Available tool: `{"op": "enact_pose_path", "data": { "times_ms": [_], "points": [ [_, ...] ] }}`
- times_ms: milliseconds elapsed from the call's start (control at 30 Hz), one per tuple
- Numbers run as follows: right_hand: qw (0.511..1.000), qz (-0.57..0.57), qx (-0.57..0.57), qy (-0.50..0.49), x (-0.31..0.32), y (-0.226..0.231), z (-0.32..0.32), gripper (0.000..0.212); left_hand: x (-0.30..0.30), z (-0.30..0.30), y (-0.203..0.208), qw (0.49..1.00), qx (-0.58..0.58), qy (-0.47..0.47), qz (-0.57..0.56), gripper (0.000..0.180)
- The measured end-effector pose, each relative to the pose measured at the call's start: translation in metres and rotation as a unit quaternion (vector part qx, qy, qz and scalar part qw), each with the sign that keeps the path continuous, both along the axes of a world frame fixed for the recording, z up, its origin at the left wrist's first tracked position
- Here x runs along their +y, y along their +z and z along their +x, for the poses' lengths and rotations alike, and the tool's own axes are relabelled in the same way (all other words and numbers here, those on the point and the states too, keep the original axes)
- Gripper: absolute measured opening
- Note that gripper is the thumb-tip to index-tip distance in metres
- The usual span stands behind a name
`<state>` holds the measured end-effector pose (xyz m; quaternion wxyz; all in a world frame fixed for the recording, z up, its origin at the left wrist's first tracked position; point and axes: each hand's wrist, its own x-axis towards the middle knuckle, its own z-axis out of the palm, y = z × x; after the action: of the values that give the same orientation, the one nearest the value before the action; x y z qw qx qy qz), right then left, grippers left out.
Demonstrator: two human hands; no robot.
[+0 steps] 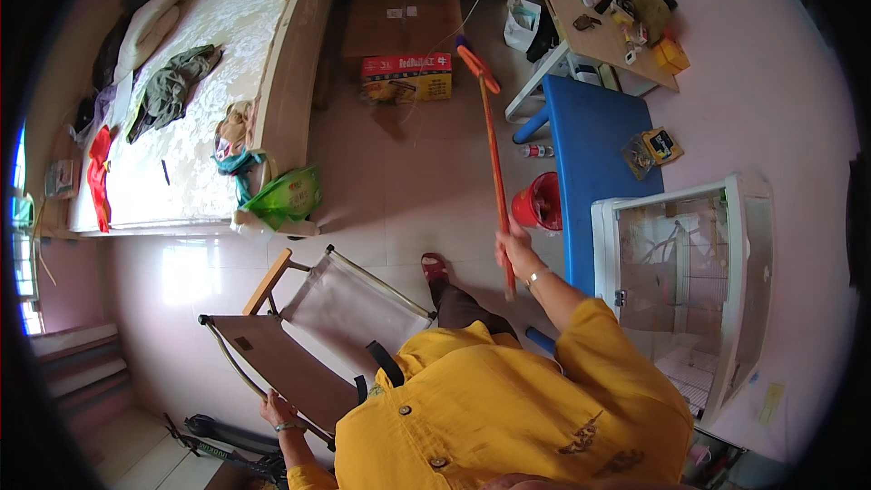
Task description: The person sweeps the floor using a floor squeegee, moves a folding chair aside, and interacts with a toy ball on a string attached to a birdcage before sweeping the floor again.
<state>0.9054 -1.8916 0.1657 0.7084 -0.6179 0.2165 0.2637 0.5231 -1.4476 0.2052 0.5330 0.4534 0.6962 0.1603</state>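
My right hand [515, 252] is closed around the lower part of a long orange pole [494, 154]. The pole points away from me over the floor. At its far end are an orange loop-shaped piece and a dark purple tip, whose kind I cannot make out. To my left, my left hand [275, 410] grips the metal side tube of a folding chair [281, 358]. The chair has brown fabric, a wooden armrest and a metal frame, and it stands close against my left side.
A bed [195, 127] lines the left side, a green plastic bag [288, 198] at its corner. Cardboard boxes [399, 14] stand ahead. On the right are a red bucket [542, 201], a blue table [594, 141], a white cage-like cabinet [676, 263] and a cluttered desk [581, 36].
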Motion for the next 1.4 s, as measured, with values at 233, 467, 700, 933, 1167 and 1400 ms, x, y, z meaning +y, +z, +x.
{"op": "enact_pose_path", "data": {
  "times_ms": [233,467,700,933,1167,1400],
  "points": [
    [0.996,-0.032,-0.007,-0.077,0.048,-0.022,0.2,0.017,-0.026,0.05,0.005,0.998,0.058,0.013,0.012,0.017],
    [0.956,0.038,0.003,-0.29,0.075,-0.072,0.316,0.011,-0.04,0.07,0.005,0.997,0.069,0.024,0.041,0.02],
    [0.962,0.038,0.088,-0.255,0.082,-0.081,0.366,0.009,-0.027,0.016,-0.035,0.989,0.071,-0.069,0.107,0.02],
    [0.956,0.19,0.108,-0.198,0.096,-0.041,0.308,0.01,-0.033,0.058,-0.017,0.99,0.101,0.033,0.095,0.02],
    [0.948,0.26,0.126,-0.132,0.063,0.031,0.221,0.013,-0.038,0.089,0.004,0.992,0.102,0.041,0.054,0.022],
    [0.982,0.098,0.128,-0.102,0.026,-0.012,0.202,0.017,-0.033,0.079,-0.007,0.997,0.045,0.043,0.04,0.023]
  ]
}}
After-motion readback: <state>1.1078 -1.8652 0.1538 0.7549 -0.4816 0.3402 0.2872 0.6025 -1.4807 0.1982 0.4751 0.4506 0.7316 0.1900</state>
